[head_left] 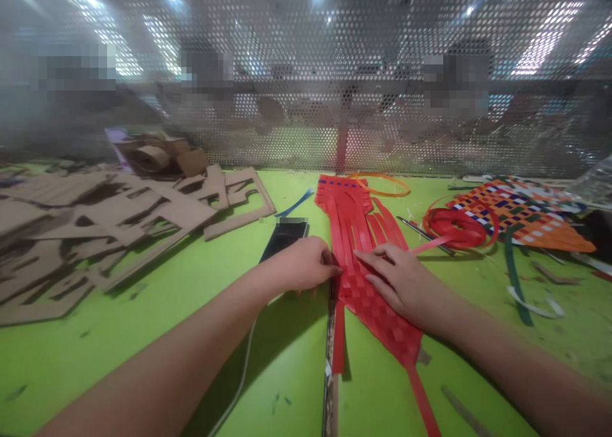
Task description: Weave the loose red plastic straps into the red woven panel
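Note:
A red woven piece (pixel 377 309) of flat strips lies in front of me, with a tight checkered weave at the near end and long loose strips running away from me. My left hand (pixel 310 265) pinches at its left edge, thumb and finger closed on a red strip. Across the loose strips rests my right hand (pixel 396 274), fingers stretched out and apart. A single red strip (pixel 339 341) hangs down from the left edge, beside a narrow dark-edged strip (pixel 329 360) on the table. At the far end, the piece has a red band with small blue squares (pixel 342 183).
Cut cardboard frames (pixel 157 207) pile up on the left. A phone (pixel 287 233) with a white cable lies beyond my left hand. To the right are a coil of red strip (pixel 454 228), a pen (pixel 425 235) and a multicoloured weave (pixel 521 214). A perforated metal screen (pixel 306 124) stands behind.

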### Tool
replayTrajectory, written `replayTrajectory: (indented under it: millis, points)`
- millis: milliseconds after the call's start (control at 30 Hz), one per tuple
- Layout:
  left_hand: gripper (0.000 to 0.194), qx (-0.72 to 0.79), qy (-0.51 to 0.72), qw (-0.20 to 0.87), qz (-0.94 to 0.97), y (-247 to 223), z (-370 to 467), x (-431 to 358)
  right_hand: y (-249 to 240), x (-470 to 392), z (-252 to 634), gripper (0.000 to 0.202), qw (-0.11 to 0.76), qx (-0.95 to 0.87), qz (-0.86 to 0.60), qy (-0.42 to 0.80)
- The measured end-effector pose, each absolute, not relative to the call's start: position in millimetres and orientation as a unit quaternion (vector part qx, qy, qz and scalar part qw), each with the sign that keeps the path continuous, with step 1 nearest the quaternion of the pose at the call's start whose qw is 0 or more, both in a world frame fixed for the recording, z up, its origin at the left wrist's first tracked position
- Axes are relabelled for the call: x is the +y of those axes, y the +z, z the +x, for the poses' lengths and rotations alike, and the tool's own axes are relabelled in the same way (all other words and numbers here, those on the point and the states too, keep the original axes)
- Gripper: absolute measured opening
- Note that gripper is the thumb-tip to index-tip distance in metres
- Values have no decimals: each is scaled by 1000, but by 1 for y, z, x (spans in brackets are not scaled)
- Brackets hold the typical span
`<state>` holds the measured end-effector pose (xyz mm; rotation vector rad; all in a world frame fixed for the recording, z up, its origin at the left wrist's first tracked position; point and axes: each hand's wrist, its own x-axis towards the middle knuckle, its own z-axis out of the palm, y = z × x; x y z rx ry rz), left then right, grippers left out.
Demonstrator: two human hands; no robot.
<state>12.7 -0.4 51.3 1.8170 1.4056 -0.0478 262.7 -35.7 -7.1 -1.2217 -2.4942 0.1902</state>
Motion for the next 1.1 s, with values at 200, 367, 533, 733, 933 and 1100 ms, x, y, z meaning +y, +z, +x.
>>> replayTrajectory:
  millis: [200,367,533,733,933,1100]
  points:
    - [32,530,-38,431,729,60,-1,7,-6,-36,263,44,178,-888,-424,21]
    - [28,535,-20,428,728,64,-16,14,-5,-37,266,41,161,-869,-460,-81]
    - [38,514,-17,416,750,63,-21,18,-5,-37,267,45,134,-856,-487,-112]
    - [31,487,-34,399,776,60,-23,20,-4,-37,266,37,84,-856,-494,-131]
    - [29,474,-19,332,816,62,-21,17,-5,-37,267,39,81,-853,-494,-152]
    - [27,523,35,246,816,62,-3,-2,-8,-35,266,36,76,-853,-496,-144]
